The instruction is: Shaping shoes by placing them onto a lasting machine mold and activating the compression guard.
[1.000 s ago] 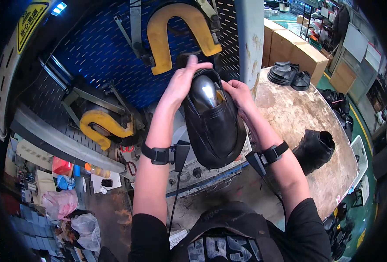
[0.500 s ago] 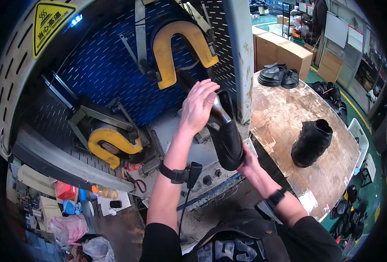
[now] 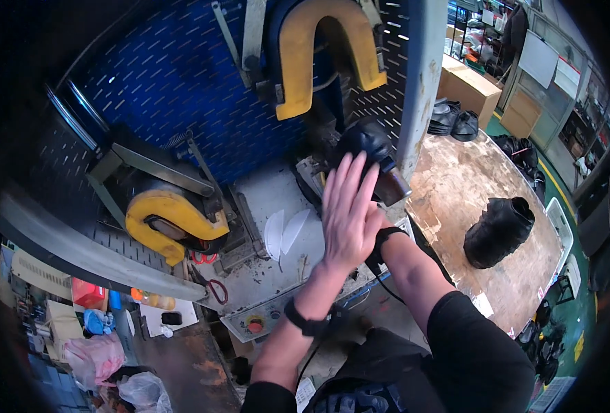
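Note:
My left hand (image 3: 350, 217) lies with its fingers stretched out against a black leather shoe upper (image 3: 365, 141). A shiny brownish block (image 3: 393, 184), perhaps a shoe last, sticks out of the shoe's near right side. My right hand (image 3: 375, 221) is mostly hidden behind the left one, and its fingers do not show. The shoe is in front of the machine's yellow U-shaped pad (image 3: 298, 62). A second, smaller yellow U-shaped pad (image 3: 146, 213) sits lower left, around a dark form.
Two white leaf-shaped pieces (image 3: 284, 233) lie on the grey machine bed. Red-handled scissors (image 3: 217, 292) rest at its front left. A worktable (image 3: 449, 206) at the right bears a black shoe upper (image 3: 499, 233) and stacked black pieces (image 3: 453, 120). A grey post (image 3: 422, 82) stands between.
The shoe has turned round, its rounded leather end now farther away, and has moved farther in. My right hand went from its near end to behind my left hand. The view shifted.

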Available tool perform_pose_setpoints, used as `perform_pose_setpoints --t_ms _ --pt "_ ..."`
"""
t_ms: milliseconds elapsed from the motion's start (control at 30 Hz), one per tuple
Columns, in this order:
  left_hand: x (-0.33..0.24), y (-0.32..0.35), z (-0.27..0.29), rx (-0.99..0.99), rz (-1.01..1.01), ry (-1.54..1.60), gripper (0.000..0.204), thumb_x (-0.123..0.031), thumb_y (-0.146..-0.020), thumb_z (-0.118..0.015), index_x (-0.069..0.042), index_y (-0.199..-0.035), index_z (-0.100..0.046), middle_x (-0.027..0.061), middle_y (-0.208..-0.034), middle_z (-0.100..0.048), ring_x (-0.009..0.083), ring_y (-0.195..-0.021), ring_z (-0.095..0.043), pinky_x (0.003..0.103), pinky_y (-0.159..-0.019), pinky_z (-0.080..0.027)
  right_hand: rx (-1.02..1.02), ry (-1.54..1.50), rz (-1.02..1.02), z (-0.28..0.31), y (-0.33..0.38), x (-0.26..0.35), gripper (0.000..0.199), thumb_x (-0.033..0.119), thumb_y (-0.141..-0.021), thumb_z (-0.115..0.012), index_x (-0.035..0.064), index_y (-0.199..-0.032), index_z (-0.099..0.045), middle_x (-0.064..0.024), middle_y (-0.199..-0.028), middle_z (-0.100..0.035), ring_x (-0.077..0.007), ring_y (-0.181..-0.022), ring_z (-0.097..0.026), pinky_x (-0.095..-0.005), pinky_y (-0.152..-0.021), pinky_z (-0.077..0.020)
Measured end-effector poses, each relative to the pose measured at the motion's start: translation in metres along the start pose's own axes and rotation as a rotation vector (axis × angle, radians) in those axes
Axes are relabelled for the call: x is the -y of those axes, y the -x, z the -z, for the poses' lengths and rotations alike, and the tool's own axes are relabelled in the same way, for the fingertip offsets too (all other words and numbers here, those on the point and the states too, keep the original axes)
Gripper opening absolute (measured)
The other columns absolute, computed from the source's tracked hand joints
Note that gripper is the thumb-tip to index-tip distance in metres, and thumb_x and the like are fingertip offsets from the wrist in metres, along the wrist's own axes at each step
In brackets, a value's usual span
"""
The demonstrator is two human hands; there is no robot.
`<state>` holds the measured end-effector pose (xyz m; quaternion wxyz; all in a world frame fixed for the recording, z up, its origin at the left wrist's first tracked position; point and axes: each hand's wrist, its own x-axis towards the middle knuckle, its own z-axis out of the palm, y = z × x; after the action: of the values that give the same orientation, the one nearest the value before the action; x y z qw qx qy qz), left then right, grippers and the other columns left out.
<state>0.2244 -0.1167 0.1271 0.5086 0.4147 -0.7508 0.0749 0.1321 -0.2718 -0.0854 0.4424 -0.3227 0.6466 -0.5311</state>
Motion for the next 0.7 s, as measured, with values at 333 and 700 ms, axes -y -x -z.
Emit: perform_pose_setpoints --t_ms 333,700 --pt "0.02 0.158 0.045 -0.056 0.652 0.138 0.023 -0.009 -0.092 -0.043 -0.001 -0.106 -0.06 0.0134 -0.104 -0.061 0.0289 -0.103 -0.057 0.036 -0.089 -0.042 0.053 0.328 0.051 -0.053 -0.037 0.005 0.045 0.042 -0.089 -0.05 0.0008 -0.1 -0.061 -0.0095 -0.093 -0.064 -0.0242 -0.082 -0.06 -0.0356 -0.072 -0.0453" --pt "0.047 0.168 0.141 -0.601 0.987 0.155 0.032 -0.02 -0.098 -0.039 0.004 -0.104 -0.059 0.0074 -0.087 -0.064 0.012 -0.079 -0.058 0.027 -0.072 -0.048 0.277 0.549 0.245 -0.076 -0.055 0.005 0.039 0.04 -0.09 -0.049 0.0053 -0.104 -0.06 -0.0085 -0.094 -0.063 -0.0235 -0.085 -0.06 -0.0346 -0.074 -0.0464"
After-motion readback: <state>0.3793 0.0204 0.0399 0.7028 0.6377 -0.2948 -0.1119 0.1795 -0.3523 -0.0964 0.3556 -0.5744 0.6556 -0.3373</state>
